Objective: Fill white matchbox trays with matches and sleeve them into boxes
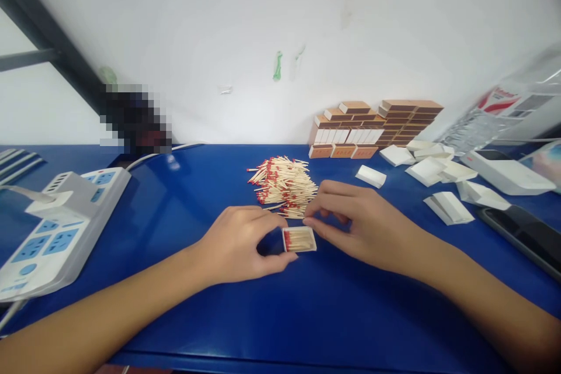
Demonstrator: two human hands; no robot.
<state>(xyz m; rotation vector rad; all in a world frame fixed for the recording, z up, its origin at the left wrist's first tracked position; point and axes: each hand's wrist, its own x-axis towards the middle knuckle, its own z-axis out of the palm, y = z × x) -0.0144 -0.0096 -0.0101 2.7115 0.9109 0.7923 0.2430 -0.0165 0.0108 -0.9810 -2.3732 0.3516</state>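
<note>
A small white matchbox tray (pixel 314 239) lies on the blue table (pixel 298 315), in the middle of the near part, just on the near side of a big pile of matches (pixel 287 184). Some matches (pixel 300 241) are already in the tray, side by side, with their red heads to the left. The left hand (pixel 239 239) has its thumb and pointing finger around the left end of the tray, one on the near side and one on the far side, so it seems to hold the tray steady. The right hand (pixel 359 219) has its fingertips close together by the far right corner of the tray, near the edge of the pile. I cannot tell if they pinch any matches. It looks like the step now is putting matches in the tray and making them neat. The next move seems to call for small, gentle fingers: matches should go in flat, heads left like the others, while the left hand keeps the tray from sliding. A careless push could tip the tray or jam a match crooked. On the far right are stacked matchboxes (pixel 412 123), with more white trays (pixel 432 170) nearer and to the right.
</note>
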